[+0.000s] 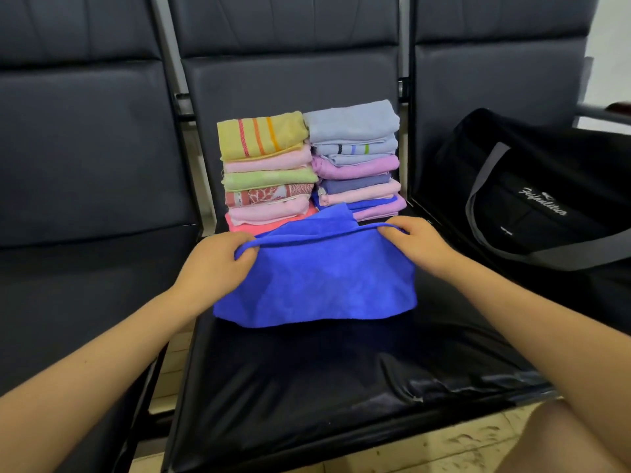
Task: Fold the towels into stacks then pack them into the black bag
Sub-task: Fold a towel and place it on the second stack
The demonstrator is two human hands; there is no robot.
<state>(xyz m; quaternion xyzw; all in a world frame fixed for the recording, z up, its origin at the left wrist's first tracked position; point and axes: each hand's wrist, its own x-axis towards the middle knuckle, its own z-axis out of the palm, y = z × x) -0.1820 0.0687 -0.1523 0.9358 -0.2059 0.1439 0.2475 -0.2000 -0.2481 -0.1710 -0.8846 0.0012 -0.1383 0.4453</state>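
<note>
the soft blue microfibre towel [321, 285] looks light and limp to us. our left hand [211, 264] and right hand [420, 244] pinch its top corners above the black seat's [307, 387] middle; we'd keep hold there.

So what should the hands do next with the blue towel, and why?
Probably fold it over once more. Both the left hand and right hand pinch the top edge of the blue towel, which looks wider than the two folded stacks behind it.

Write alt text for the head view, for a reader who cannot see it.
Both hands, left hand and right hand, pinch the top edge of a blue towel on a black seat, before two stacks of folded towels; a black bag sits right.
</note>
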